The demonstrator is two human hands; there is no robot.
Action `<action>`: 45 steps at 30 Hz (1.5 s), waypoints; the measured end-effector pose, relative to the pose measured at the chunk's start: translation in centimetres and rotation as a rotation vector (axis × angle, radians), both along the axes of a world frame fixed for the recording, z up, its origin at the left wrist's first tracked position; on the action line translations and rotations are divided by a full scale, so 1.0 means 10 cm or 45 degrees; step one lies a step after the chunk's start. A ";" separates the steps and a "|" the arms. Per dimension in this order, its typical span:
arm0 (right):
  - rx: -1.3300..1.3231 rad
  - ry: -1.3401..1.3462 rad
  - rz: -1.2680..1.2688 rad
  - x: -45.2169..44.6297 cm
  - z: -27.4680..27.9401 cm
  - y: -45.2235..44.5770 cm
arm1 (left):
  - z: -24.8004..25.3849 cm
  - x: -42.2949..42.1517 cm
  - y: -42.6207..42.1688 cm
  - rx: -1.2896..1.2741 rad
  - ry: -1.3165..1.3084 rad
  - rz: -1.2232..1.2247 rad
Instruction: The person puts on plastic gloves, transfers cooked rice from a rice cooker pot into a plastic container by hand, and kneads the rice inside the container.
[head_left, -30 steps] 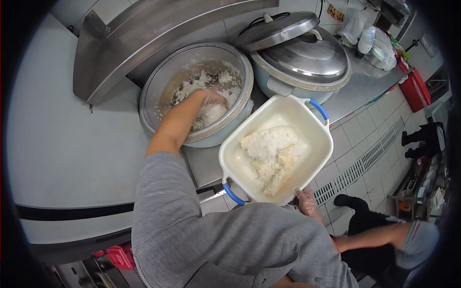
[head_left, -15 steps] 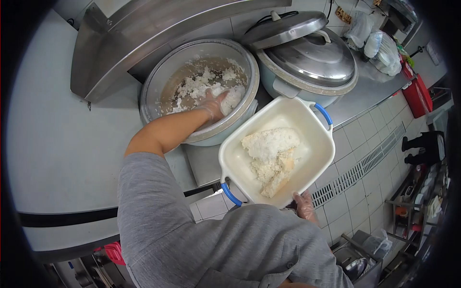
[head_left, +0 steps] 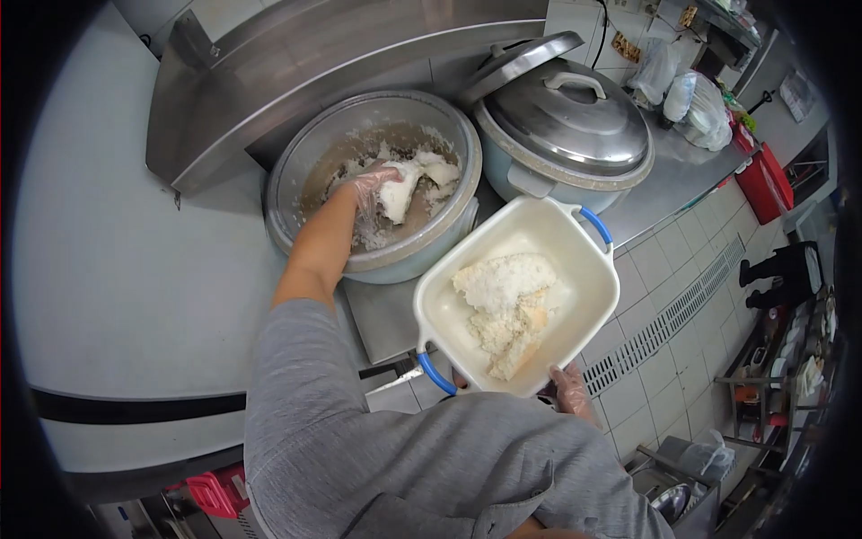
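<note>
My left hand (head_left: 366,184), in a clear plastic glove, is closed on a clump of white rice (head_left: 398,193) inside the large rice cooker (head_left: 285,202) at the upper left. Loose rice clings to the cooker's walls and bottom around it. At centre right is a white tub (head_left: 588,292) with blue handles, tilted and close to my body. Big lumps of rice (head_left: 505,283), partly browned, lie in it. My right hand (head_left: 571,392), gloved too, grips the tub's near right edge; some of its fingers are hidden beneath the rim.
A second large cooker (head_left: 561,117) with a steel lid stands behind the tub, another lid (head_left: 525,65) leaning on it. Plastic bags (head_left: 705,117) sit on the steel counter further right. A red bin (head_left: 765,184) and a floor drain grate (head_left: 664,314) are at the right.
My left hand has shifted left and up inside the cooker, lifting a rice clump off the bottom. The tub and my right hand stay nearly where they were.
</note>
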State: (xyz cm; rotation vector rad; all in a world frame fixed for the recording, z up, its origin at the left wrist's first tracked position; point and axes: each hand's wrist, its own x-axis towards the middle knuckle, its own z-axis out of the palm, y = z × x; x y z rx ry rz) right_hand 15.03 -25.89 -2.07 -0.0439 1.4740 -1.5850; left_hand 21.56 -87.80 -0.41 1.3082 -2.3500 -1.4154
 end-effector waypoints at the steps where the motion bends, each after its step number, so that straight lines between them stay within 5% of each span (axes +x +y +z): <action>1: 0.024 -0.012 0.005 0.00 0.01 0.01 | 0.01 0.04 -0.01 0.360 0.113 0.004; 3: 0.002 -0.017 -0.013 0.03 0.04 -0.02 | 0.05 0.10 0.04 0.812 0.337 0.076; 7: -0.049 0.012 -0.053 -0.01 -0.21 0.02 | 0.22 0.02 0.15 0.876 0.454 0.128; 9: -0.043 -0.002 -0.051 0.02 -0.19 0.04 | 0.39 0.04 0.27 1.041 0.835 0.283; 20: 0.045 -0.111 0.068 -0.04 -0.03 -0.01 | 0.97 0.31 0.70 1.127 1.483 0.533; 24: 0.052 0.194 0.367 -0.18 -0.19 0.14 | 1.39 0.26 1.37 1.084 1.548 0.483; 28: 0.045 0.046 0.282 -0.17 0.21 0.02 | 1.33 0.18 1.93 1.193 1.630 0.185; 36: -0.015 -0.121 0.277 -0.30 0.40 0.03 | 0.55 0.14 2.86 1.162 0.632 0.064; 38: -0.006 -0.103 0.290 -0.31 0.37 0.04 | 0.45 0.00 3.10 0.845 0.570 -0.573; 39: -0.011 -0.081 0.297 -0.31 0.36 0.05 | 0.35 -0.04 3.19 0.843 0.570 -0.572; 41: -0.019 -0.060 0.307 -0.33 0.30 0.06 | 0.14 -0.08 3.39 -0.133 0.144 -1.057; 45: -0.039 -0.057 0.350 -0.34 0.24 0.10 | 0.54 -0.05 3.90 -0.376 -0.346 -1.143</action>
